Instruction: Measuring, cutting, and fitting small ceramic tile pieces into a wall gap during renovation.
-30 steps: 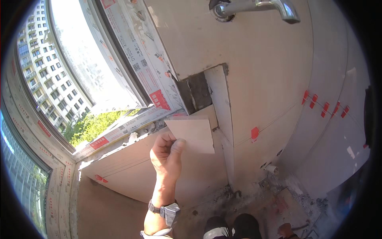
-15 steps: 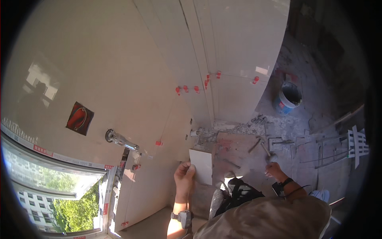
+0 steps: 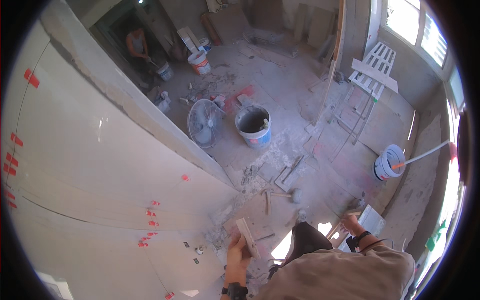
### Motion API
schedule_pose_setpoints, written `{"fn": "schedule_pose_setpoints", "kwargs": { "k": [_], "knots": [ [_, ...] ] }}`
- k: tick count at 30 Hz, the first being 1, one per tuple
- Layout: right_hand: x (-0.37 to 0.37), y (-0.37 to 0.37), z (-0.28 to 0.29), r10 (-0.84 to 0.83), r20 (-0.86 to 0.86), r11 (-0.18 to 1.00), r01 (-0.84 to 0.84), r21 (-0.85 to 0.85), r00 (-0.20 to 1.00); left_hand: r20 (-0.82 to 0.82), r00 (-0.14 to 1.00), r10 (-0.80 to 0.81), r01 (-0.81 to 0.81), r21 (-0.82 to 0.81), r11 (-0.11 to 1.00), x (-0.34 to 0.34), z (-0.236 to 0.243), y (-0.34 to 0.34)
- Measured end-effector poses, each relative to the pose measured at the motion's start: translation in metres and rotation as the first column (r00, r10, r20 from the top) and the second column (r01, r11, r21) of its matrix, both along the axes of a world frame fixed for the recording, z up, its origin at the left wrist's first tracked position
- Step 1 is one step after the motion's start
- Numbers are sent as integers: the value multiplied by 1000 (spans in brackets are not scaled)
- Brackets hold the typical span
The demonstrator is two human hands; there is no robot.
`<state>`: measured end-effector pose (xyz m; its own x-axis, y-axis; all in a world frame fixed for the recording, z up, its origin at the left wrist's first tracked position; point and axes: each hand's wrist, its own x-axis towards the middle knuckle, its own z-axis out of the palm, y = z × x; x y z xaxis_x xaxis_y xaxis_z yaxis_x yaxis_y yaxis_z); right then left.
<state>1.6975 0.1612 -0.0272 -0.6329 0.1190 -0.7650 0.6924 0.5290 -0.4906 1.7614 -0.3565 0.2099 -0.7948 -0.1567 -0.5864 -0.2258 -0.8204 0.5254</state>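
Observation:
My left hand [image 3: 237, 254] is closed on a small cut piece of tile [image 3: 247, 238], held up with its narrow edge toward me. Over on the right, my right hand [image 3: 353, 226] reaches down, fingers curled at a narrow tan strip [image 3: 353, 213]; what they hold is too small to make out. Beside that hand a pale flat board or tile [image 3: 372, 223] leans at a slant. On the floor ahead lie a mallet [image 3: 296, 195] with a pale round head and a hammer [image 3: 268, 202].
A tiled wall [image 3: 100, 165] with red clips rises on the left. Ahead stand a mortar bucket [image 3: 253, 129] and a fan [image 3: 204, 123]. A flat trowel [image 3: 290, 174] lies nearer. At right are a slatted bench [image 3: 374, 70] and white bucket [image 3: 389, 162]. Another person [image 3: 136, 44] works far back.
My view has swung right, from the window and wall to the room's floor. The tile piece stays in my left hand, now edge-on. My right hand has come to the tan strip.

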Motion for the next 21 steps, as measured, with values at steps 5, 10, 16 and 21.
{"fn": "schedule_pose_setpoints", "kwargs": {
  "k": [5,10,16,21],
  "knots": [
    [-70,15,23,-463,60,871,467,-152,884,113,987,-111,126,-131,983,-135,2,38],
    [-219,-9,84,-466,31,816,443,-370,884,205,977,-60,100,-190,977,-254,19,54],
    [-397,-42,156,-475,-163,775,323,-543,865,175,978,-116,154,-224,962,-427,-15,44],
    [-574,-48,186,-489,-268,792,294,-535,830,195,974,-115,155,-205,966,-632,-64,47]
  ]
}}
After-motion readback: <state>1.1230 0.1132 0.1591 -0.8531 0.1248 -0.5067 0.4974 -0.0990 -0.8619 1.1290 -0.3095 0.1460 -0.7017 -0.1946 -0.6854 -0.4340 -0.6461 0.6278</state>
